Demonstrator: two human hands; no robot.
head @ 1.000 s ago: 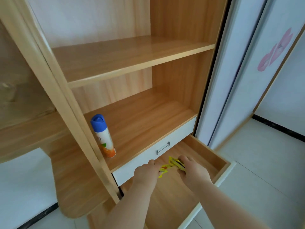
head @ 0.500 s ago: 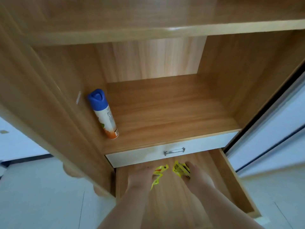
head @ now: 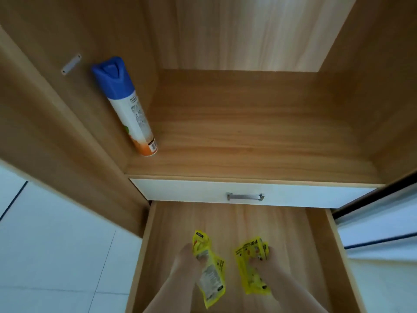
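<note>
Each grip pinches one yellow packet: left hand (head: 187,258) holds the left packet (head: 211,274), right hand (head: 268,265) the right packet (head: 250,267), both low over the open drawer (head: 316,245), probably to lay them inside, apart.

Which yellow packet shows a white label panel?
The left packet, held by the left hand: a pale printed panel runs down its middle. The right packet, in the right hand, shows only yellow with small print.
</note>
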